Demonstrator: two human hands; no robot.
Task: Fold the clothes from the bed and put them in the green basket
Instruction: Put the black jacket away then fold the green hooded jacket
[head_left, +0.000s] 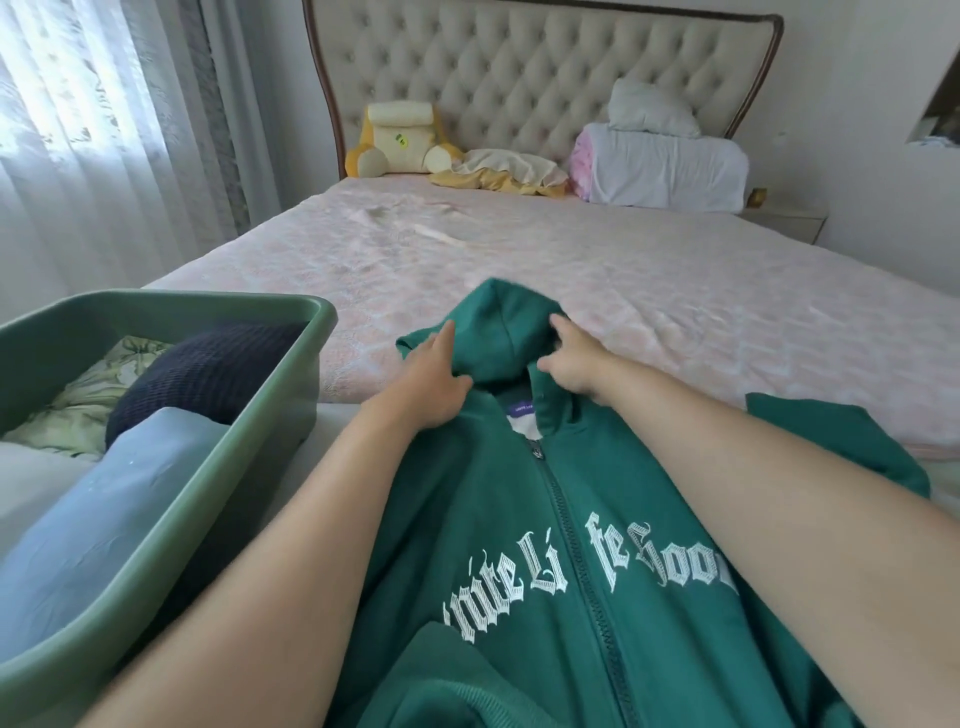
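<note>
Green fleece fills most of my view: a zip hoodie (519, 519) lies front-up on the near edge of the bed (519, 249), its zip closed up to the collar. White gothic lettering arcs across the chest, split by the zip. I can read "Li" on one side and "fe Soo" on the other; the letters before "Li" are creased and the last ones run under my right forearm. A small purple label (521, 409) sits inside the neck, its print too small to read.

Both my arms reach forward over the hoodie to its hood (498, 322). My left hand (431, 384) lies flat on the hood's left side, fingers straight and together, thumb spread toward the collar, pressing the cloth down. My right hand (571, 358) is on the hood's right side, fingers bent, with a fold of the hood bunched between fingers and thumb.

Left of the hoodie, just beside it, stands the green basket (291, 312). In it lie a dark navy knit (208, 374), a grey-blue folded piece (130, 478) and a pale floral cloth (104, 384). Well beyond the hoodie, against the tufted headboard (519, 67), a yellow cushion (400, 140) bears a tiny green sticker I cannot read.
</note>
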